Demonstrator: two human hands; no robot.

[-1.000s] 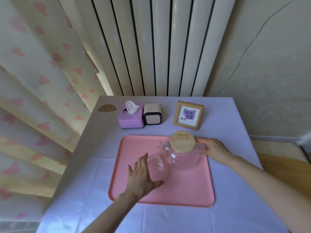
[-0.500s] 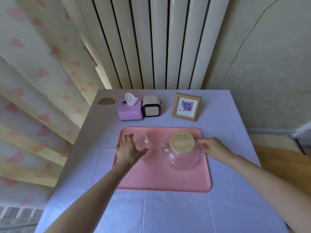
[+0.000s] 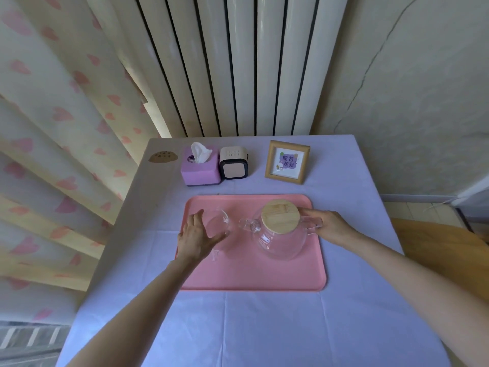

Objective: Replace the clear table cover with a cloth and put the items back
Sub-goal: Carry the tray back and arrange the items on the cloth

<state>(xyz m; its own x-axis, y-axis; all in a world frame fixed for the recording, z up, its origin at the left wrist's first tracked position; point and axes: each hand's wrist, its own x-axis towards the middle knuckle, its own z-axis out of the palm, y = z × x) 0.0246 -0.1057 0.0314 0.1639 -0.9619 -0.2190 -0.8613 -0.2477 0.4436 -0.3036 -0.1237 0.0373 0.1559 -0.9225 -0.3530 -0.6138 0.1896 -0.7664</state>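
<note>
Background, left to right: cream curtain with pink hearts, white ribbed radiator, pale cracked wall.

Surface: the table is fully covered by the lilac cloth. It lies flat, with faint fold creases across the near half, and hangs over the left edge.

Back row, left to right:
- brown cookie-shaped mat, flat near the far left corner
- purple tissue box, one white tissue standing up from it
- cream-and-black cube, touching the tissue box's right side
- wooden picture frame, upright, set apart to the right

Centre: the pink tray sits on the cloth, just in front of the back row.

Your left hand is at the tray's left end. Its fingers are spread and lightly curved round the glass cup, with the thumb along the cup's near side. The cup stands upright on the tray. A small clear glass loop shows just below your palm; you cannot tell what it belongs to.

The glass teapot stands right of the cup on the tray. Its bamboo lid is on, and the spout points left toward the cup, close but not touching.

Your right hand has its fingers curled round the teapot's handle, at the tray's right edge.

Far right, off the table: a wooden surface, partly cut off.
</note>
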